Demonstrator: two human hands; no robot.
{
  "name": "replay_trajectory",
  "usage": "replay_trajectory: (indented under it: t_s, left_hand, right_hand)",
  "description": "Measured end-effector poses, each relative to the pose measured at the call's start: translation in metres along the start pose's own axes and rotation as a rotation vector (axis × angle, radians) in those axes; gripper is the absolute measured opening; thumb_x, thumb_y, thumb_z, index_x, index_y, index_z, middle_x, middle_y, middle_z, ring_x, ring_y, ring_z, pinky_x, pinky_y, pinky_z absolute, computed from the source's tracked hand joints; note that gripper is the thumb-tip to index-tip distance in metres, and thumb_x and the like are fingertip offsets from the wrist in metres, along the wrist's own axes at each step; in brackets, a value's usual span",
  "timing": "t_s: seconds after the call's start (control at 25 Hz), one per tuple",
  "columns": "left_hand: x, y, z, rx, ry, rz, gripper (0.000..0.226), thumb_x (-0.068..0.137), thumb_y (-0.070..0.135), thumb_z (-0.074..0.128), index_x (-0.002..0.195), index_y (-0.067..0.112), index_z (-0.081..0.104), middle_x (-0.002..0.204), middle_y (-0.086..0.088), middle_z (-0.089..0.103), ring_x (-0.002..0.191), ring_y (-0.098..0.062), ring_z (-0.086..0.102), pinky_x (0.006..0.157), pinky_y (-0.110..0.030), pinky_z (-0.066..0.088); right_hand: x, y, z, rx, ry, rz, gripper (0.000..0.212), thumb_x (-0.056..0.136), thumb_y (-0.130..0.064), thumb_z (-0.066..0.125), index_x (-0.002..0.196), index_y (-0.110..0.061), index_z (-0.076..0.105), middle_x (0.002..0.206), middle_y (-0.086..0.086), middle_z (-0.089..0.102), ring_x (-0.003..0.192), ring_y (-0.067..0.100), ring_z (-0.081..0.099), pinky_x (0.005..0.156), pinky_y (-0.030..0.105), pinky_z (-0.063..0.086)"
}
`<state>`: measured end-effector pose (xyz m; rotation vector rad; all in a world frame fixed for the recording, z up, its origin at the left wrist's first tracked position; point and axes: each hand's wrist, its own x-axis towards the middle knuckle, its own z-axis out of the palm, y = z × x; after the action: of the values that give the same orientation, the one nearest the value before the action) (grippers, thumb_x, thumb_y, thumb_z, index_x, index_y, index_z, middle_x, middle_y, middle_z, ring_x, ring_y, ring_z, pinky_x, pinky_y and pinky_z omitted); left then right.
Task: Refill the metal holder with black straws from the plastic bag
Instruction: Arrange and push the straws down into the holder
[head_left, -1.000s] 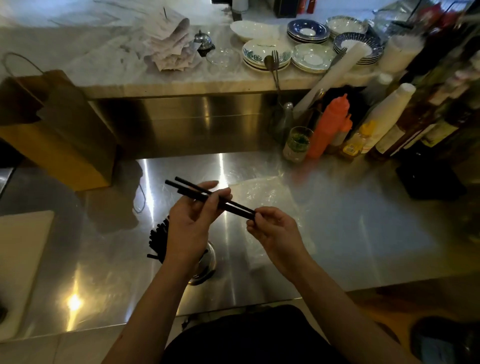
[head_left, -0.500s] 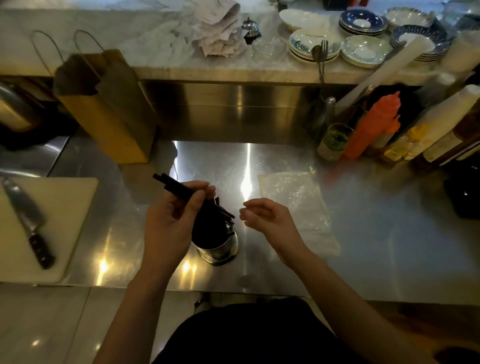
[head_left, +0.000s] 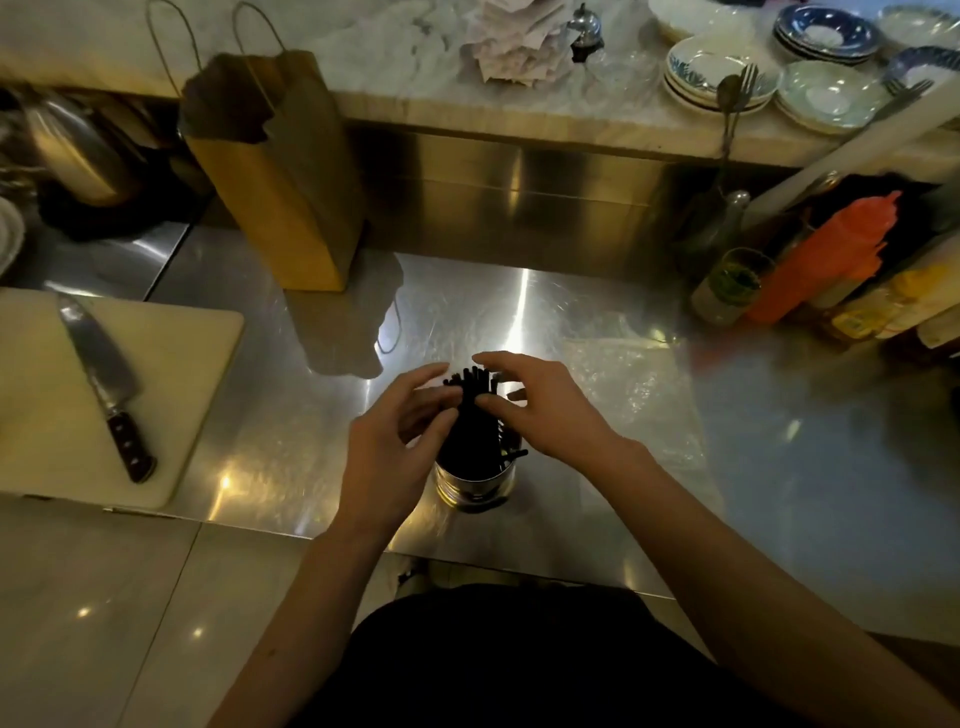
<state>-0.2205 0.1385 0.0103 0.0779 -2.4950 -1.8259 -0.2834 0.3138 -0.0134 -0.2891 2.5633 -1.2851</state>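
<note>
On steel counter (head_left: 779, 467), metal holder (head_left: 472, 486) of black straws (head_left: 475, 421), left hand (head_left: 395, 447) and right hand (head_left: 550, 415) spread, fingertips touching straws, bottle labels (head_left: 857, 322) unreadable

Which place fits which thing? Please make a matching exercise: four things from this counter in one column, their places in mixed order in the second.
1. knife
2. black straws
3. plastic bag
4. orange bottle

A. standing in the metal holder
B. flat on the counter, right of the holder
C. lying on the cutting board
D. at the counter's far right

Pairs: 1-C, 2-A, 3-B, 4-D
</note>
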Motion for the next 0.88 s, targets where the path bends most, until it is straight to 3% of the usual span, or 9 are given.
replay_trajectory:
  t_s: [0.12, 0.24, 0.48, 0.56, 0.68, 0.88]
  left_hand:
    - [0.001, -0.004, -0.003, 0.005, 0.038, 0.047, 0.049, 0.089, 0.002, 0.066, 0.132, 0.023, 0.056, 0.112, 0.001, 0.072, 0.106, -0.004, 0.068, 0.095, -0.022, 0.053]
    - [0.003, -0.010, -0.004, 0.133, 0.069, 0.129, 0.030, 0.088, 0.005, 0.068, 0.116, 0.016, 0.069, 0.113, 0.001, 0.072, 0.107, -0.005, 0.066, 0.097, -0.026, 0.052]
    - [0.008, -0.016, -0.004, 0.144, 0.080, 0.182, 0.024, 0.086, 0.004, 0.071, 0.107, 0.017, 0.070, 0.109, 0.006, 0.070, 0.105, -0.008, 0.064, 0.088, -0.019, 0.053]
    - [0.012, -0.016, -0.004, 0.137, 0.074, 0.185, 0.025, 0.086, 0.005, 0.071, 0.107, 0.018, 0.070, 0.108, 0.007, 0.070, 0.104, -0.007, 0.064, 0.087, -0.019, 0.052]
    - [0.020, -0.012, -0.005, 0.149, 0.067, 0.170, 0.024, 0.087, 0.010, 0.071, 0.108, 0.021, 0.069, 0.107, 0.009, 0.070, 0.101, -0.004, 0.063, 0.086, -0.014, 0.049]
    - [0.034, -0.003, -0.005, 0.141, -0.064, 0.136, 0.025, 0.088, 0.016, 0.070, 0.113, 0.020, 0.068, 0.109, 0.010, 0.070, 0.101, -0.007, 0.064, 0.091, -0.018, 0.050]
  right_hand:
    - [0.007, -0.006, 0.002, -0.062, 0.019, -0.064, 0.028, 0.090, -0.020, 0.064, 0.118, -0.021, 0.066, 0.112, -0.002, 0.071, 0.102, 0.012, 0.066, 0.093, 0.032, 0.053]
    - [0.010, -0.006, 0.002, -0.159, 0.055, -0.122, 0.014, 0.090, -0.020, 0.063, 0.102, -0.018, 0.071, 0.095, -0.002, 0.074, 0.089, 0.014, 0.068, 0.087, 0.030, 0.055]
    - [0.006, -0.007, -0.014, -0.270, 0.133, -0.137, 0.011, 0.090, -0.019, 0.065, 0.097, -0.014, 0.071, 0.081, 0.004, 0.073, 0.070, 0.016, 0.067, 0.075, 0.035, 0.056]
    - [0.003, -0.012, -0.030, -0.225, 0.207, -0.120, 0.013, 0.088, -0.016, 0.067, 0.100, -0.014, 0.072, 0.084, 0.003, 0.074, 0.071, 0.014, 0.069, 0.077, 0.028, 0.056]
    - [-0.006, -0.021, -0.059, -0.062, 0.375, -0.030, 0.015, 0.086, -0.011, 0.069, 0.099, -0.018, 0.073, 0.086, -0.006, 0.071, 0.077, -0.001, 0.067, 0.079, 0.010, 0.051]
    - [-0.027, -0.021, -0.097, 0.164, 0.601, 0.025, 0.017, 0.087, -0.007, 0.067, 0.102, -0.017, 0.068, 0.088, -0.005, 0.070, 0.083, 0.004, 0.071, 0.077, 0.016, 0.056]
